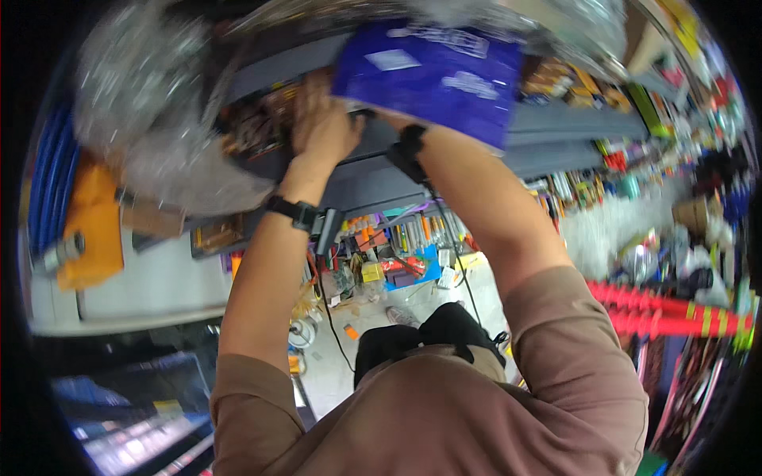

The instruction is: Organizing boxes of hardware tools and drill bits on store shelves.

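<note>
My left hand (324, 125) reaches over a grey shelf (381, 140), back of the hand up, its fingers blurred and partly shaded. Beside those fingers lies a heap of small brown packaged goods (259, 125). A blue plastic packet (428, 83) with white printing covers most of my right hand (390, 119); only a strip near the wrist shows. Whether the right hand grips the packet is hidden. The packet's lower left corner comes close to my left fingers. Each wrist wears a dark strap with a small device, and a cable hangs from each.
Clear plastic wrapping (149, 107) bulges at the upper left, next to an orange box (92, 220). Lower shelves hold rows of packaged tools (425, 232). Red ribbed poles (661, 312) jut in from the right. Boxes and bags (684, 256) stand on the floor.
</note>
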The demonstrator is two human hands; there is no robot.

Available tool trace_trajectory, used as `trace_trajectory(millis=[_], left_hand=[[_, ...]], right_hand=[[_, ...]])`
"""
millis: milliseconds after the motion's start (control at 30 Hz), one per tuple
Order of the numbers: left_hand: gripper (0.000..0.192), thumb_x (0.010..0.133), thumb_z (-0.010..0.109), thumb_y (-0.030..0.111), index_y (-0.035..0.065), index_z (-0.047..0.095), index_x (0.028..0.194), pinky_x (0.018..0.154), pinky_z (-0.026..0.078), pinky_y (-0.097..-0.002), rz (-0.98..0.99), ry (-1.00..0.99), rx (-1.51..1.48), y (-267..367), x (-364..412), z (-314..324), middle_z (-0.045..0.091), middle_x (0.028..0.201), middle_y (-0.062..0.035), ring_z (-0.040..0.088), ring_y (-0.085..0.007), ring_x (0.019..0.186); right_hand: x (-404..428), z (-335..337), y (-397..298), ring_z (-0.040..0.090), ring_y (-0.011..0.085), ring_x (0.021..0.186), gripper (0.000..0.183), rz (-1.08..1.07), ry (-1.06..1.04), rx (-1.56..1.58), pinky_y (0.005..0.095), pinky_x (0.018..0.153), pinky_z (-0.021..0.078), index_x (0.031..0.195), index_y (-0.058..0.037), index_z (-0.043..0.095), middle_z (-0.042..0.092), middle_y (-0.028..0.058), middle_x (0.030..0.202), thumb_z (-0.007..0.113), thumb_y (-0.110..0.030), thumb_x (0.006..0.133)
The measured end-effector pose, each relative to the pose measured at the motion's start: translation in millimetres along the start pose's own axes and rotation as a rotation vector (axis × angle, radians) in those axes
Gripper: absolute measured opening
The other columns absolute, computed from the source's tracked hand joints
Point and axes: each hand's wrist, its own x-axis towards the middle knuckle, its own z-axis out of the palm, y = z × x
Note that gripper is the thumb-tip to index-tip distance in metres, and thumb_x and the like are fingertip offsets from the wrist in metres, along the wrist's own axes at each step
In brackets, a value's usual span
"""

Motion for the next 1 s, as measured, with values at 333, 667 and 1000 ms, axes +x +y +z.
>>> trace_trajectory(millis=[333, 667, 1000], left_hand=[[0.056, 0.095, 0.065, 0.033, -0.0037, 0.054, 0.135, 0.11, 0.039, -0.0471, 0.143, 0.267, -0.292, 32.9, -47.3, -10.6, 0.049, 0.143, -0.0283, 0.046, -0.0437, 0.134], [0.033, 0.095, 0.064, 0.013, -0.0014, 0.061, 0.125, 0.104, 0.048, -0.0399, 0.45, -0.704, -0.91, 220.6, -234.3, 47.6, 0.045, 0.151, -0.0129, 0.053, -0.0299, 0.131], [0.038, 0.095, 0.062, 0.008, -0.0008, 0.057, 0.132, 0.101, 0.048, -0.0367, 1.27, -0.811, -0.753, 536.3, -326.7, -5.6, 0.06, 0.134, -0.0142, 0.061, -0.0251, 0.121]], right_hand=[[-232.6, -65.6, -62.5, 0.063, 0.0377, 0.105, 0.031, 0.053, 0.091, 0.309, 0.0454, 0.093, 0.0509, 0.114, -0.0012, 0.06, 0.062, 0.0202, 0.111, 0.065, -0.022, 0.093], [-636.9, -138.4, -109.6, 0.07, 0.0326, 0.091, 0.023, 0.869, 0.203, 0.339, 0.0426, 0.082, 0.0543, 0.109, -0.0047, 0.066, 0.073, 0.0152, 0.098, 0.062, -0.023, 0.095], [-851.3, -178.2, -230.4, 0.07, 0.0347, 0.09, 0.024, 1.146, 0.751, 0.24, 0.0423, 0.08, 0.0553, 0.108, -0.0018, 0.065, 0.072, 0.0182, 0.096, 0.062, -0.021, 0.094]])
